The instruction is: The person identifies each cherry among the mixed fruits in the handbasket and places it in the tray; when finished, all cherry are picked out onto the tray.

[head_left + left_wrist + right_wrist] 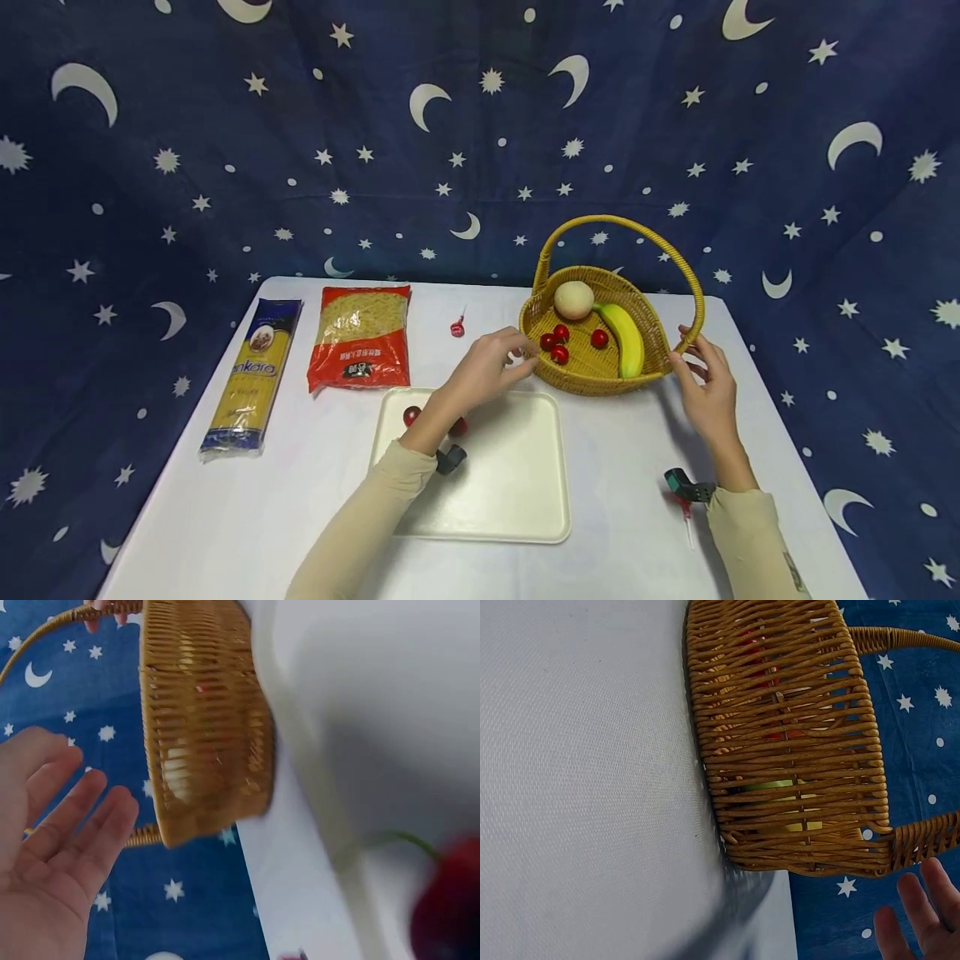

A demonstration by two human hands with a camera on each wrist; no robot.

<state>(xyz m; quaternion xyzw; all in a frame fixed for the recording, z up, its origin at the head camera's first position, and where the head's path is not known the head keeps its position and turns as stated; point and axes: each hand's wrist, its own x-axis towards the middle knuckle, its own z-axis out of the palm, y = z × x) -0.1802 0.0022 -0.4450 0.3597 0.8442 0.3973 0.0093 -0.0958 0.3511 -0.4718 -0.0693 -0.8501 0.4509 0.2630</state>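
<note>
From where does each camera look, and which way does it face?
Head: on the person's head, facing forward and down over the table; the left hand, right hand and both sleeves show.
Left wrist: on that wrist, facing the basket and part of the tray; the left hand shows, part of the right at the top.
Right wrist: on that wrist, facing the basket's woven side; right fingers show in a corner.
Shared: both wrist views include basket and patterned cloth.
</note>
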